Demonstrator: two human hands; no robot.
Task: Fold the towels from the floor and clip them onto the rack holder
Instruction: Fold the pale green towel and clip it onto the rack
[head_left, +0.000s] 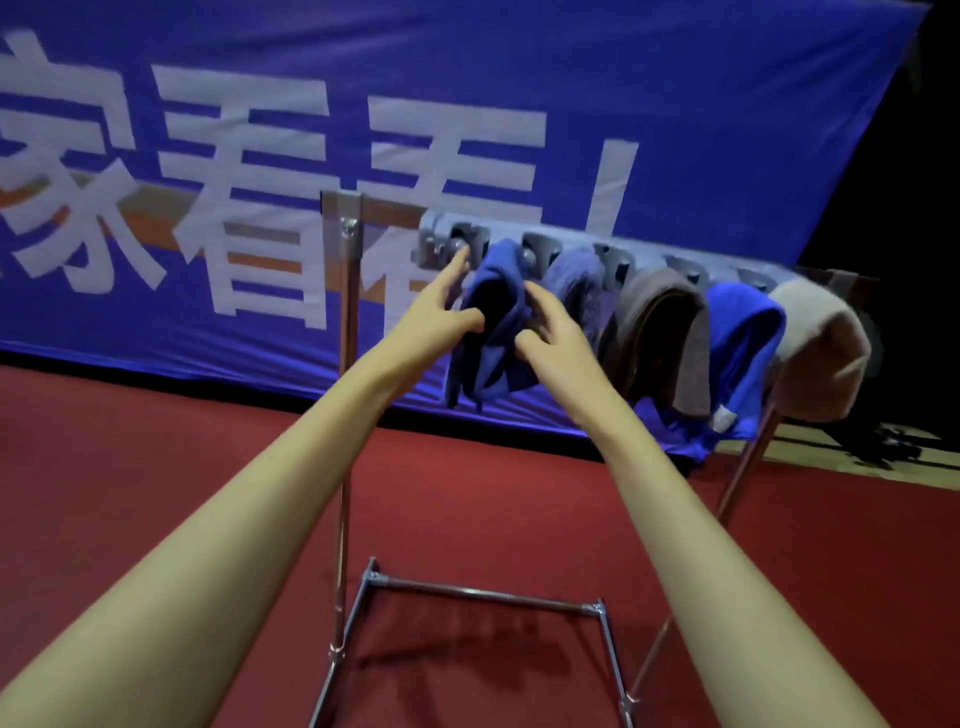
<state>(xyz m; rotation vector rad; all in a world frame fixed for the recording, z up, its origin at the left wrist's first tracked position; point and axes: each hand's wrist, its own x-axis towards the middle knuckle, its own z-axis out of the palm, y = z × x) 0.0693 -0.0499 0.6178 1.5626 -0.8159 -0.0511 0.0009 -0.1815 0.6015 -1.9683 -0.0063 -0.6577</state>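
Note:
A grey rack holder with several clips sits on a metal stand. Several folded towels hang from it: a dark blue one at the left, then a purple-grey one, a brown one, a bright blue one and a beige one. My left hand reaches to the dark blue towel's left side, fingers spread, index finger by the leftmost clip. My right hand touches the towel's right side with straight fingers. Neither hand grips anything.
The metal stand has chrome legs and a floor crossbar on red carpet. A large blue banner with white characters hangs close behind the rack. Wooden floor and a dark object show at the right.

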